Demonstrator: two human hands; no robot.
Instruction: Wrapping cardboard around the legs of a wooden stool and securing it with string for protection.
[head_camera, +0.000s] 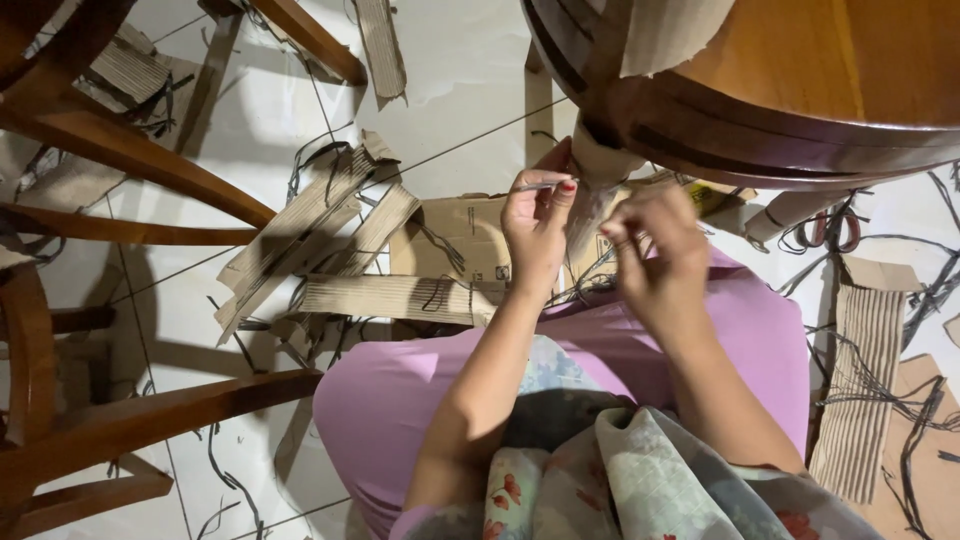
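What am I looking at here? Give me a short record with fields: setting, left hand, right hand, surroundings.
setting: person seated on white tiled floor beside a round brown wooden table
left hand: left hand pinches a thin dark strand
right hand: right hand closed near a beige cardboard roll; what it holds is unclear
surroundings: corrugated cardboard strips, dark strand scraps, red-handled scissors, wooden chair

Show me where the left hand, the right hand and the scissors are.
left hand (535, 225), head view, back of the hand
right hand (655, 255), head view, back of the hand
scissors (835, 230), head view, red handle loops
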